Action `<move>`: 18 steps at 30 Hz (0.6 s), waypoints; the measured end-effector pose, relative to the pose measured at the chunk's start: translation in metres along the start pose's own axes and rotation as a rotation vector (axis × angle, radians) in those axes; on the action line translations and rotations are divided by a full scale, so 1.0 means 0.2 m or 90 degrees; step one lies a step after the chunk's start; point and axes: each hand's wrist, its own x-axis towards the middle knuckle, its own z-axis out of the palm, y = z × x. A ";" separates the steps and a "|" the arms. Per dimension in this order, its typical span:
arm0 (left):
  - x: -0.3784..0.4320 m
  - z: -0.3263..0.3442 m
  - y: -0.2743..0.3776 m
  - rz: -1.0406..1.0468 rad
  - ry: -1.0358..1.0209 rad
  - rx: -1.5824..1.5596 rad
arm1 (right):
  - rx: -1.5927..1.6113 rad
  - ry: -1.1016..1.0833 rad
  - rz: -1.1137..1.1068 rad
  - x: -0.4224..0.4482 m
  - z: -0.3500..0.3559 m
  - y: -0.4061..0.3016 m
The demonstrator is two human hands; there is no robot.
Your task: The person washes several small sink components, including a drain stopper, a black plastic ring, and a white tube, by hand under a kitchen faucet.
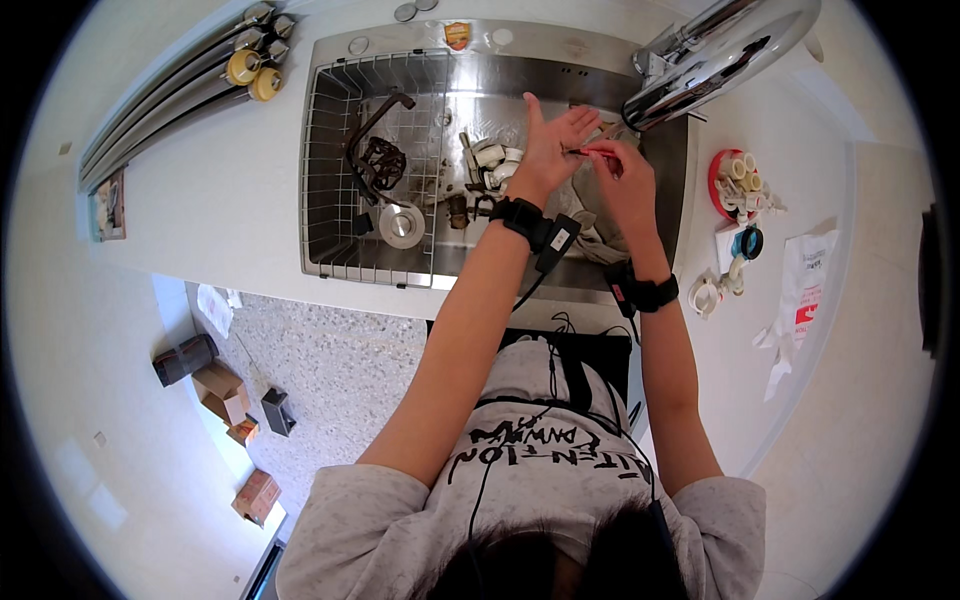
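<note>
My left hand (553, 150) is held palm up over the stainless steel sink (495, 274), thumb stretched out from the fingers. My right hand (626, 176) pinches a small red-handled tool (587, 152) whose dark tip meets the left palm or lies just above it; the exact kind is too small to tell. Below the left hand, white plastic pipe fittings (499, 169) lie heaped in the basin with dark, dirty pieces. A greyish cloth (596, 232) rests under my right hand. The chrome faucet (697, 71) reaches over both hands from the right.
A wire rack (367, 274) spans the sink's left side, around a drain strainer (402, 225) and a brown tangled piece (381, 163). Plastic fittings in a red dish (721, 187) and a plastic bag (802, 300) lie on the right counter. Metal poles (172, 97) lie at left.
</note>
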 end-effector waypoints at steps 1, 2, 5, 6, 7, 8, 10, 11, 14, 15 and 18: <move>0.01 -0.01 -0.01 -0.006 -0.018 0.008 | -0.036 0.003 0.010 0.00 -0.01 -0.01; 0.02 -0.02 -0.01 -0.012 -0.014 -0.006 | 0.005 -0.012 0.000 0.00 -0.01 -0.01; 0.03 0.00 -0.01 -0.029 -0.003 -0.027 | 0.030 -0.030 -0.005 0.00 -0.03 -0.01; 0.02 -0.01 -0.01 -0.028 0.003 -0.020 | -0.021 -0.025 0.004 0.00 -0.05 -0.03; 0.02 -0.01 0.00 -0.025 0.009 -0.013 | -0.072 -0.021 0.013 0.00 -0.06 -0.04; 0.02 -0.01 0.00 -0.016 0.015 -0.016 | -0.006 -0.008 0.007 0.01 -0.04 -0.02; 0.01 0.02 -0.01 0.000 0.025 -0.025 | 0.121 0.020 -0.003 0.02 0.00 0.01; 0.01 0.02 -0.01 -0.004 0.013 -0.036 | 0.127 0.016 0.004 0.01 0.01 0.02; 0.00 0.01 0.00 -0.011 0.026 -0.082 | 0.155 0.001 0.032 0.00 0.06 -0.02; -0.01 0.06 0.01 -0.015 0.060 -0.109 | 0.165 -0.003 0.048 -0.01 0.06 -0.03; -0.04 0.06 0.01 -0.009 0.054 -0.127 | 0.191 -0.006 0.038 -0.01 0.07 -0.03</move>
